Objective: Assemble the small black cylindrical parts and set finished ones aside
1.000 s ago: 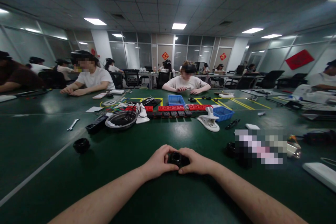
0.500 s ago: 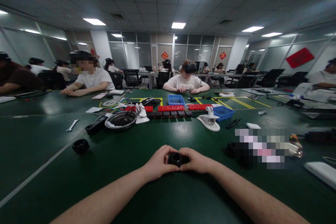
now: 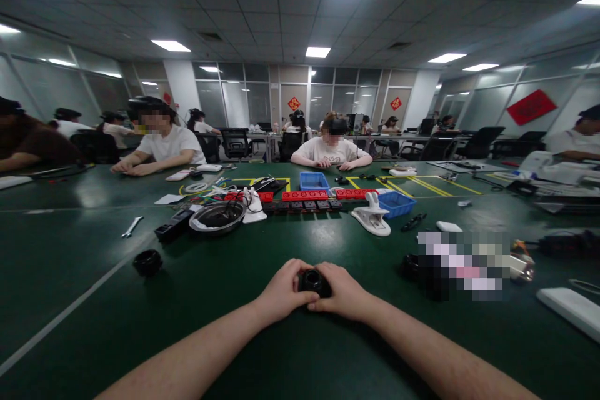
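My left hand [image 3: 285, 292] and right hand [image 3: 340, 292], thumbs nearly meeting, are clamped on opposite sides of a round, glossy black part [image 3: 313, 281] with a central opening.

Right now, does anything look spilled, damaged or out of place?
Nothing stands out: no spill shows on the table, and the held black part looks intact where visible. Pixelation at right hides some things.

Hands [image 3: 285, 290]: 2 | wrench [image 3: 132, 227]: 1 | bowl [image 3: 216, 232]: 1 | blue bins [image 3: 315, 187]: 2 | red strips [image 3: 305, 195]: 3
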### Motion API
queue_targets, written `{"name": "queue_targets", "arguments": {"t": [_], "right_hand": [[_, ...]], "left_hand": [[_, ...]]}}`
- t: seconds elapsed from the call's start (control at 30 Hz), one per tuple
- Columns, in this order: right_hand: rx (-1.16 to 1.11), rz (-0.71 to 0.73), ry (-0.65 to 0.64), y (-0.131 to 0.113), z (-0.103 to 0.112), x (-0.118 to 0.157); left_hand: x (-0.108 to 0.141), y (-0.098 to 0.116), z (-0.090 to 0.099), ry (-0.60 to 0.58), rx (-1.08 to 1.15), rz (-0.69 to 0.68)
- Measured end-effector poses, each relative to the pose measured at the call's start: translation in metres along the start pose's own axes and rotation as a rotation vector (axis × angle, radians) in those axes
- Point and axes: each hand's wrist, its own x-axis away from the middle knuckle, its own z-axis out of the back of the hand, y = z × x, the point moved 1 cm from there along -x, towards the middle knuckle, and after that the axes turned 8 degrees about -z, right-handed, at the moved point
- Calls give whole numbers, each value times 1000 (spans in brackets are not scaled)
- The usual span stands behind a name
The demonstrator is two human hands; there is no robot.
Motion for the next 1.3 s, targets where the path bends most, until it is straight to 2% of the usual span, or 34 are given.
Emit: {"name": "queue_targets", "arguments": {"t": [0.13,0.2,0.57,0.67,0.77,0.9,1.0,1.13,1.3], "right_hand": [[-149,106,-170,7,9,-3],[-192,128,-216,10,10,-5],[-206,151,-205,17,3,-10],[-204,103,-166,16,0,-11],[-160,-16,-88,13,-7,-10],[46,-151,71,2,-16,-6],[160,-166,103,-5,-16,-3],[18,-54,13,-3,-6,-1],[-275,125,-254,10,11,-3]], "left_hand": [[-2,-4,3,-75,43,-27],[-2,-5,3,-84,46,-28],[-2,-4,1,-66,25,-13],[-1,-2,-1,-37,14,30],[0,1,-3,23,-14,59],[1,3,-7,138,-104,48],[1,3,-7,165,-139,26],[1,0,-3,59,-64,14],[-1,-3,2,-57,26,-23]]}}
